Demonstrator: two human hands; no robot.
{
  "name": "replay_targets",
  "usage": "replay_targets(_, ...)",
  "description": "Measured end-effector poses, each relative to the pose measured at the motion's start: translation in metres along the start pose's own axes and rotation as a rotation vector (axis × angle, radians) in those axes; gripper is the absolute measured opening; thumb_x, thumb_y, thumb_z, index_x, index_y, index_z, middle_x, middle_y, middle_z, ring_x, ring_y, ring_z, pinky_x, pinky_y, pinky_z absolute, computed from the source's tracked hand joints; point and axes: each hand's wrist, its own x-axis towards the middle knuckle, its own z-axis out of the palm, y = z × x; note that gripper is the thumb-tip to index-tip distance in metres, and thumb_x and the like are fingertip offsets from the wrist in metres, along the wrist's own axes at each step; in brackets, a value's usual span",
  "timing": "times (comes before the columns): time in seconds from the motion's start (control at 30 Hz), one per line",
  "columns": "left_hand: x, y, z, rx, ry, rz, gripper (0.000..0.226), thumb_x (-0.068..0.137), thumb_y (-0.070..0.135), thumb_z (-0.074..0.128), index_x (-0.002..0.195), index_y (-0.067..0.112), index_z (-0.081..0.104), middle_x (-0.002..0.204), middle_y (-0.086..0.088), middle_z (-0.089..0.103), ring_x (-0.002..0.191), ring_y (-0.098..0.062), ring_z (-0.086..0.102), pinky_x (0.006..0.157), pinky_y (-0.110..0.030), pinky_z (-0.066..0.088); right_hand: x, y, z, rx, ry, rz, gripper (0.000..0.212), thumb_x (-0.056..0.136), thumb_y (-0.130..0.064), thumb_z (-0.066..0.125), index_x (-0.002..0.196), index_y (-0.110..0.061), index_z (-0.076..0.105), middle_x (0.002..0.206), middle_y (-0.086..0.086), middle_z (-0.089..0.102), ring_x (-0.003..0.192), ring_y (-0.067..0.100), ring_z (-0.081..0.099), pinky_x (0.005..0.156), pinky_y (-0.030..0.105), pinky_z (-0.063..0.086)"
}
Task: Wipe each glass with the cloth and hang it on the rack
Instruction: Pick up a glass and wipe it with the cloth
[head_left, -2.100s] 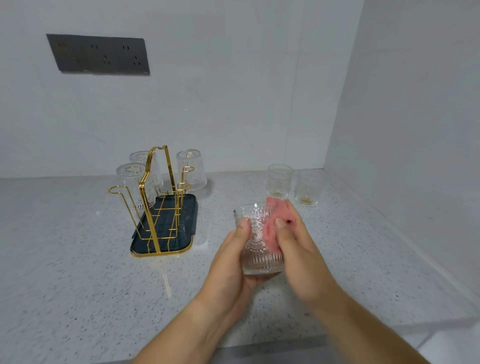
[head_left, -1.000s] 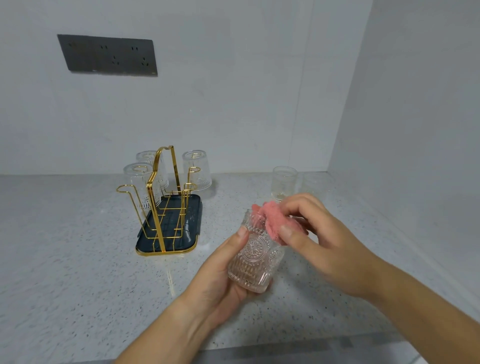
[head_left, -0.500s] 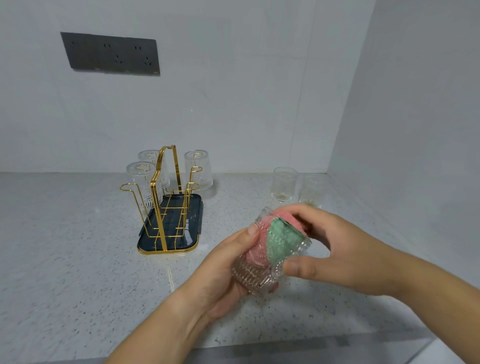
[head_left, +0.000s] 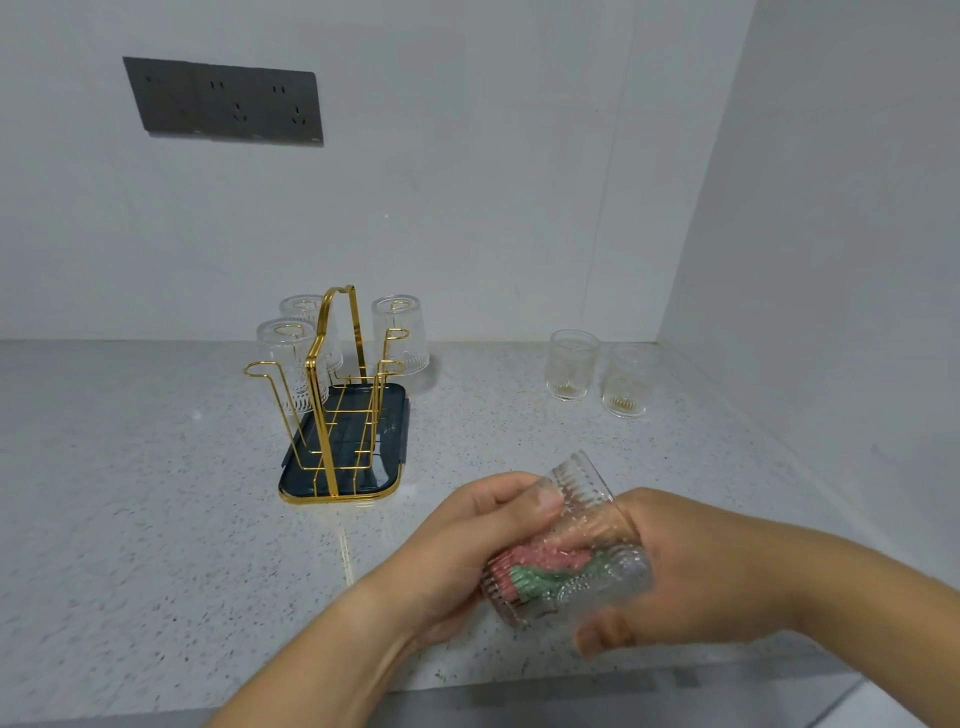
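Observation:
My left hand (head_left: 457, 551) grips a clear embossed glass (head_left: 576, 504) tilted on its side above the counter's front. A pink and green cloth (head_left: 540, 569) sits inside the glass, seen through its wall. My right hand (head_left: 691, 571) has its fingers pushed into the glass's mouth against the cloth, thumb outside below. The gold wire rack (head_left: 332, 395) on its dark tray (head_left: 392, 457) stands at centre left with three glasses hung upside down on its far pegs, one of them (head_left: 402, 332) at the right. Two more glasses (head_left: 571, 364) (head_left: 626, 379) stand upright at the back right.
A speckled grey counter (head_left: 156, 519) runs to a white back wall and a white side wall on the right. A dark socket panel (head_left: 223, 101) is mounted on the back wall. The counter's front edge lies just below my hands.
The glass has tipped further onto its side and dropped lower. The cloth, earlier at the rim, is now deep inside, with my right fingers gone in after it.

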Motion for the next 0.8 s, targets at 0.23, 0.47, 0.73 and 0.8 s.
replay_targets(0.23,0.001,-0.008,0.001,0.021,0.113,-0.012,0.060,0.079,0.062,0.074,0.119,0.018,0.067,0.114,-0.025,0.073,0.092,-0.034,0.073,0.074,-0.041,0.060,0.000,0.014,0.016,0.176,0.151,0.004,0.021,0.095,-0.015,0.073,0.116,-0.021,0.078,0.112,-0.006,0.079,0.108,0.011,0.074,0.104,0.034,0.053)
replay_targets(0.47,-0.006,-0.014,0.013,0.311,0.228,0.361,0.039,0.086,0.058,0.055,0.116,0.033,0.055,0.097,-0.005,0.069,0.074,-0.022,0.067,0.052,-0.033,0.054,0.008,0.013,0.021,0.743,0.291,-0.027,0.024,0.095,-0.016,0.066,0.116,-0.008,0.075,0.113,0.020,0.076,0.106,0.034,0.073,0.098,0.042,0.055)
replay_targets(0.73,-0.001,0.008,0.022,-0.057,0.382,-0.023,0.060,0.093,0.056,0.053,0.057,0.011,0.072,0.057,-0.012,0.063,0.043,-0.027,0.055,0.043,-0.027,0.037,0.003,0.009,0.028,-0.122,0.274,-0.166,0.027,0.093,-0.036,0.075,0.120,-0.037,0.071,0.122,-0.022,0.069,0.121,-0.003,0.060,0.104,0.015,0.042)
replay_targets(0.8,-0.001,0.008,0.017,-0.145,0.318,-0.134,0.066,0.098,0.053,0.045,0.055,0.012,0.073,0.053,-0.012,0.059,0.036,-0.024,0.051,0.032,-0.017,0.030,0.006,0.017,0.026,-0.605,0.239,-0.180,0.031,0.092,-0.057,0.066,0.115,-0.037,0.068,0.124,-0.022,0.063,0.123,-0.006,0.048,0.111,0.026,0.033)
